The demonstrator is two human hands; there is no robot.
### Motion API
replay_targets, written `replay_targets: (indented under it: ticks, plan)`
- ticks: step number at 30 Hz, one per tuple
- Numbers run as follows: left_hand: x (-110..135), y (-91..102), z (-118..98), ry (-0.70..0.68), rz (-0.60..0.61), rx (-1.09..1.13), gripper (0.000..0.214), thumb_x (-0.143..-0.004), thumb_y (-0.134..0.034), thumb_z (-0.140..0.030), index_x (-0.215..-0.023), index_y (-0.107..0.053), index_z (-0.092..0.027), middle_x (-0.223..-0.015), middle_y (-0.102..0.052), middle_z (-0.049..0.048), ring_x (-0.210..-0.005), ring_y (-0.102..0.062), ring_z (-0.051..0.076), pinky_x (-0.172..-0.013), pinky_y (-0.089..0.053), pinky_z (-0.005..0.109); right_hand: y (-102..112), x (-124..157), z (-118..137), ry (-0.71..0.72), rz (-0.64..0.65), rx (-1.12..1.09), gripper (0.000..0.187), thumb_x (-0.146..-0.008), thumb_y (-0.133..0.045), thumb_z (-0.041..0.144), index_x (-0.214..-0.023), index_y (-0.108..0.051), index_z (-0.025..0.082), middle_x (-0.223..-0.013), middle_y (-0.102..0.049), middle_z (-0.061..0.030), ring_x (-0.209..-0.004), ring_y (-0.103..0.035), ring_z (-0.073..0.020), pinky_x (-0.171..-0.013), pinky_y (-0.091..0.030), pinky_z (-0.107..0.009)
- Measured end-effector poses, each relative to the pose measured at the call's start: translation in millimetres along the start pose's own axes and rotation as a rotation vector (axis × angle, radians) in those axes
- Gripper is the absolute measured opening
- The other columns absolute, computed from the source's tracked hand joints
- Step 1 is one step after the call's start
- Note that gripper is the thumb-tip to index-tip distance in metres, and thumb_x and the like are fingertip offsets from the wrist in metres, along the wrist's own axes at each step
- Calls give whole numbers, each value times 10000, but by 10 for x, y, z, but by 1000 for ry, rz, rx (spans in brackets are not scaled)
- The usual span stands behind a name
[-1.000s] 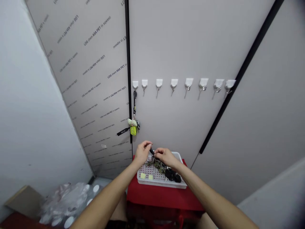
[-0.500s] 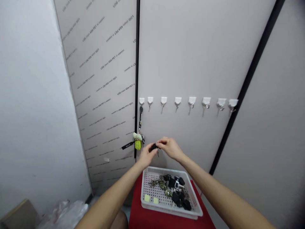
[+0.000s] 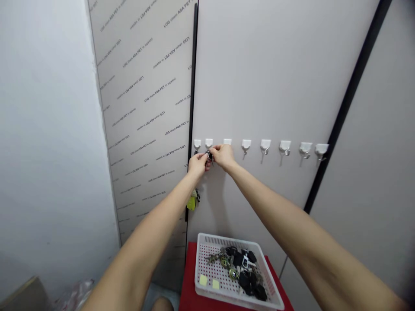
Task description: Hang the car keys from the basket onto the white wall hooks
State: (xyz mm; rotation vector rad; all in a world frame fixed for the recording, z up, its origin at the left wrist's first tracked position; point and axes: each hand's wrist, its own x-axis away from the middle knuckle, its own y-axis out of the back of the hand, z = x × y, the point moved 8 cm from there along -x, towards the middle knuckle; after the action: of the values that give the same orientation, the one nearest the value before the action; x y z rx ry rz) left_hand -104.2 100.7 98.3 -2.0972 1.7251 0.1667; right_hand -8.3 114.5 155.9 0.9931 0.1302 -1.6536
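Observation:
Both hands are raised to the second white wall hook (image 3: 209, 141) from the left. Between their fingers is a small black-headed key (image 3: 210, 156) with metal parts, right under that hook; whether its ring is on the hook I cannot tell. My left hand (image 3: 197, 166) pinches it from the left, fingers closed. From the right, my right hand (image 3: 223, 156) closes its fingertips on its top and covers part of the third hook (image 3: 227, 141). A key bunch with a yellow-green tag (image 3: 191, 203) hangs from the first hook (image 3: 197, 144), partly hidden by my left hand.
Several more hooks (image 3: 266, 144) run to the right along the panel. Below, a white plastic basket (image 3: 198, 268) with black-headed keys (image 3: 248, 280) and yellow paper slips (image 3: 203, 280) stands on a red surface (image 3: 188, 285). A plastic bag (image 3: 78, 296) lies lower left.
Both hands have risen with the key from just above the basket to the second hook. The view has shifted slightly, and my left hand now covers part of the hanging bunch.

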Motion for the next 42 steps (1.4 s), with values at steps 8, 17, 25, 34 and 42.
replay_targets:
  ticks: [8, 17, 25, 34, 42]
  plan:
    - [-104, 46, 92, 30, -78, -168, 163, -669, -431, -228, -756, -502, -109, -505, -476, -14, -421, -445, 51, -438, -394, 184, -73, -18, -82, -8, 0, 145, 185, -608, -430, 146, -669, -603, 125, -527, -571, -42, -561, -528, -124, -573, -391, -234]
    - [154, 102, 219, -167, -99, -447, 284, -594, -508, -161, -873, -508, -112, -858, -550, 75, -794, -490, 146, -721, -363, 252, 22, 346, -182, 104, -28, 117, 262, -637, -403, 169, -839, -558, 108, -737, -584, -59, -651, -522, -115, -666, -377, -244]
    - [1235, 44, 1424, -54, 223, -874, 291, -628, -437, -138, -915, -481, -128, -922, -508, 62, -859, -453, 139, -764, -349, 254, -57, 1654, -1446, -141, 419, 279, 252, -655, -394, 202, -814, -567, 113, -706, -598, -55, -612, -523, -111, -604, -384, -212]
    - [1598, -28, 2321, 15, 516, -1357, 248, -634, -406, -160, -859, -509, -143, -893, -520, 93, -866, -443, 196, -736, -335, 292, -75, 2521, -2094, -61, 568, 588, 264, -664, -401, 218, -884, -536, 166, -897, -545, -56, -876, -422, -172, -757, -304, -255]
    - [1506, 34, 2396, 214, 413, -1015, 73, -593, -433, -142, -654, -471, -156, -691, -546, 24, -673, -491, 131, -604, -359, 233, -206, 2521, -1978, -41, 539, 541, 272, -666, -404, 241, -909, -517, 199, -924, -520, -38, -869, -385, -175, -747, -278, -290]
